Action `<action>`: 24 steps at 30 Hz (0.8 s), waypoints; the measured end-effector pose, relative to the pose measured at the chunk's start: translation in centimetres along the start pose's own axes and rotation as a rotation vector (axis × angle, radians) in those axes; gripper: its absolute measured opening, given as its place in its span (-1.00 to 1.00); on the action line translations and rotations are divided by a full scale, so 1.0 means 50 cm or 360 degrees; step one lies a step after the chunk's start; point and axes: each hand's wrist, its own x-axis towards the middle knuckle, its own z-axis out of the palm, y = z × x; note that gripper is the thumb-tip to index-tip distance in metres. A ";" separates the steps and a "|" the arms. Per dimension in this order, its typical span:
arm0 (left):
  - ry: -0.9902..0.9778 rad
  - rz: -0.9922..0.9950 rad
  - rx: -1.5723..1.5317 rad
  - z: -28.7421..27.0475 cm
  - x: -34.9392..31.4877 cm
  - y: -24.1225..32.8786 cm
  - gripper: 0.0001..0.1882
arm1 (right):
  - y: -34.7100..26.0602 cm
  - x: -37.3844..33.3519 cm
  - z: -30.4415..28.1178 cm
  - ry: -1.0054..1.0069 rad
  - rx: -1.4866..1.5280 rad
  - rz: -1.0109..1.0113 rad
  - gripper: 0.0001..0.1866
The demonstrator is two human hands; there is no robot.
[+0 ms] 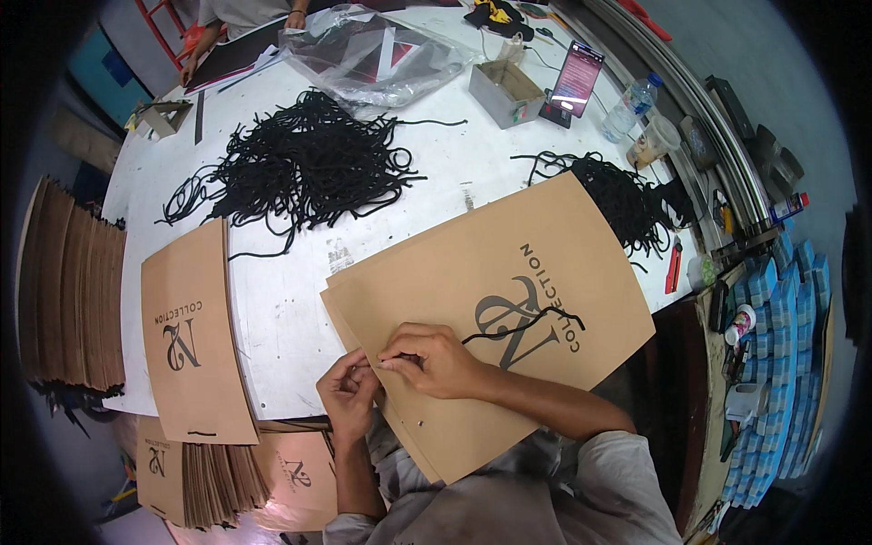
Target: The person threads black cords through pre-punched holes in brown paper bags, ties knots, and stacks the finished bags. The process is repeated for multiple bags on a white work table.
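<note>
A flat brown paper bag (pixel 563 245) with dark print lies tilted across the near table edge and my lap, on another brown sheet or bag. My right hand (pixel 431 361) rests over its near-left edge, thumb and forefinger pinched. A black cord (pixel 545 315) runs out from under that hand across the print; its pinched end is hidden. My left hand (pixel 350 395) is closed at the same edge, its fingertips meeting the right ones; the edge seems to be between its fingers. A small hole (pixel 421 423) shows nearer me along that edge.
Black cords (pixel 309 163) lie heaped mid-table, with a smaller heap (pixel 627 204) at right. Bags (pixel 195 336) are stacked at left. A phone (pixel 579 80), box (pixel 506 94), bottle (pixel 631 109), cup (pixel 654 143) and red cutter (pixel 673 266) stand or lie at right. Another person's hand (pixel 296 20) is at the far side.
</note>
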 end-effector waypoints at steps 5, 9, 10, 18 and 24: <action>0.0042 -0.0042 0.0100 0.008 -0.003 0.002 -0.63 | 0.007 -0.006 -0.001 0.0036 -0.0057 -0.0029 -0.88; -0.0046 -0.0131 0.0027 0.015 0.002 0.025 -0.62 | 0.013 -0.009 0.010 0.0094 -0.0207 -0.0197 -0.93; -0.0060 -0.0145 0.0021 0.014 0.004 0.024 -0.62 | 0.012 -0.009 0.011 0.0111 -0.0217 -0.0213 -0.94; -0.0074 -0.0175 0.0087 -0.004 0.006 0.012 -0.58 | 0.017 -0.002 0.003 0.0067 -0.0168 -0.0120 -0.95; 0.0036 -0.0095 0.0008 0.021 0.003 0.006 -0.59 | 0.012 0.001 -0.002 0.0018 -0.0153 -0.0104 -0.92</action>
